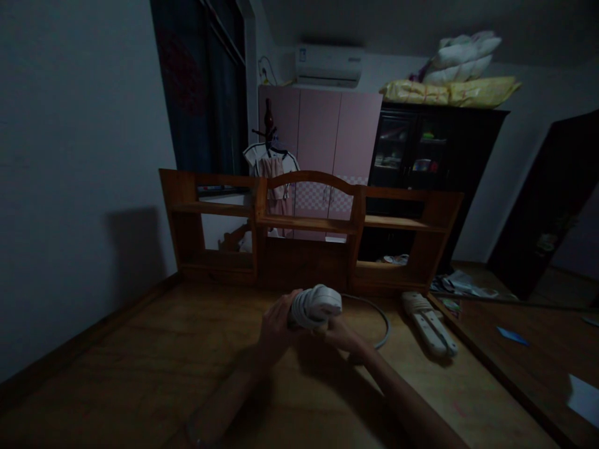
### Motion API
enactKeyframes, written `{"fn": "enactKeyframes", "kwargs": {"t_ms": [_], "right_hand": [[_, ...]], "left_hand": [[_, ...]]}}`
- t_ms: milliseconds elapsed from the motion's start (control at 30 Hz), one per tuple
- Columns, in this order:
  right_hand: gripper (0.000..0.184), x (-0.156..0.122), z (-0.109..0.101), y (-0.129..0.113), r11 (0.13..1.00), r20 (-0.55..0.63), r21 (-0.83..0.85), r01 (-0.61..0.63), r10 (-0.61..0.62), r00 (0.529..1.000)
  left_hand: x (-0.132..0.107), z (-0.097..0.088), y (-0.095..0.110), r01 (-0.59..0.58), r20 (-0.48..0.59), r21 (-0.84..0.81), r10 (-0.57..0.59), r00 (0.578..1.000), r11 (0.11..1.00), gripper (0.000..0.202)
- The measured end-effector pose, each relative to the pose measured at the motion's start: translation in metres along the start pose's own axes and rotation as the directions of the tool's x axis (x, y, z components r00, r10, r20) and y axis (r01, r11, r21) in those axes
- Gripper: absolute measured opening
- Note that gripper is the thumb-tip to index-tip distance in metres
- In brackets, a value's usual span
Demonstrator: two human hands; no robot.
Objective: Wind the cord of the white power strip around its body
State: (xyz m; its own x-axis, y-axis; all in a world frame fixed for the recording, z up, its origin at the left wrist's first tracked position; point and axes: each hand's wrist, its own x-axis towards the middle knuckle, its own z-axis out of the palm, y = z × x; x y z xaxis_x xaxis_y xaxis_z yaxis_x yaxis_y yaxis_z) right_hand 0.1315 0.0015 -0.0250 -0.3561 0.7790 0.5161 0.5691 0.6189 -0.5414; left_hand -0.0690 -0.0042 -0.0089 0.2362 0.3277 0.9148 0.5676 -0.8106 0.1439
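Note:
Over a wooden desk (140, 362) I hold a coiled bundle of white power cable (314, 307) between both hands. My left hand (277, 327) wraps round the bundle's left side, fingers closed. My right hand (340, 334) grips it from below on the right. A loose loop of the same cable (382, 319) runs from the bundle across the desk toward a white power strip (429, 323) lying flat at the right.
A wooden shelf unit (309, 223) stands along the desk's back edge. Beyond it are a pink wardrobe (327, 137), a dark glass-door cabinet (421, 156) with bedding on top, and an air conditioner (329, 65). Papers lie on the floor (538, 349) to the right.

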Motion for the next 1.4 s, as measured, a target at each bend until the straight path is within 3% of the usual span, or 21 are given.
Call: {"fn": "enactKeyframes", "kwargs": {"t_ms": [133, 300, 400, 533, 600, 733, 800, 900, 1100, 1300, 1400], "right_hand": [[0.032, -0.004, 0.009, -0.007, 1.0, 0.031, 0.03, -0.003, 0.002, 1.0], [0.035, -0.009, 0.013, -0.019, 0.937, 0.066, -0.324, -0.13, 0.159, 0.985], [0.053, -0.012, 0.019, -0.025, 0.856, 0.071, -0.503, -0.118, 0.178, 0.981], [0.075, -0.014, 0.023, -0.03, 0.799, 0.123, -0.593, -0.099, 0.212, 0.97], [0.068, -0.013, 0.022, -0.032, 0.779, 0.146, -0.62, -0.092, 0.23, 0.962], [0.026, -0.012, 0.019, -0.033, 0.778, 0.183, -0.628, 0.007, 0.138, 0.973], [0.014, -0.012, 0.016, -0.035, 0.788, 0.174, -0.61, 0.08, 0.034, 0.984], [0.011, -0.013, 0.009, -0.037, 0.778, 0.13, -0.609, 0.157, -0.097, 0.987], [0.015, -0.013, -0.009, -0.034, 0.748, 0.06, -0.645, 0.155, -0.152, 0.987], [0.018, -0.015, -0.013, -0.036, 0.696, 0.21, -0.634, 0.338, -0.265, 0.941], [0.017, -0.016, -0.011, -0.034, 0.692, 0.221, -0.611, 0.385, -0.317, 0.922]], "left_hand": [[0.005, -0.005, -0.011, 0.134, -0.056, 0.096, -0.129, 0.99, 0.986, 0.073], [0.007, -0.011, -0.026, 0.253, -0.067, 0.283, -0.244, 0.968, 0.925, 0.064], [0.006, -0.01, -0.028, 0.289, -0.043, 0.364, -0.294, 0.955, 0.885, 0.064], [0.004, -0.003, -0.025, 0.423, -0.082, 0.351, -0.423, 0.903, 0.835, 0.07], [0.003, 0.001, -0.026, 0.5, -0.104, 0.33, -0.495, 0.863, 0.801, 0.073], [-0.001, 0.005, -0.033, 0.602, -0.099, 0.349, -0.61, 0.786, 0.719, 0.068], [-0.004, 0.006, -0.037, 0.597, -0.054, 0.371, -0.626, 0.778, 0.711, 0.066], [-0.007, 0.005, -0.037, 0.539, 0.036, 0.42, -0.607, 0.794, 0.73, 0.065], [-0.008, 0.006, -0.034, 0.418, 0.183, 0.479, -0.553, 0.812, 0.772, 0.069], [-0.011, 0.009, -0.031, 0.347, 0.244, 0.5, -0.513, 0.823, 0.794, 0.069], [-0.01, 0.009, -0.024, 0.27, 0.323, 0.483, -0.456, 0.829, 0.833, 0.069]]}}
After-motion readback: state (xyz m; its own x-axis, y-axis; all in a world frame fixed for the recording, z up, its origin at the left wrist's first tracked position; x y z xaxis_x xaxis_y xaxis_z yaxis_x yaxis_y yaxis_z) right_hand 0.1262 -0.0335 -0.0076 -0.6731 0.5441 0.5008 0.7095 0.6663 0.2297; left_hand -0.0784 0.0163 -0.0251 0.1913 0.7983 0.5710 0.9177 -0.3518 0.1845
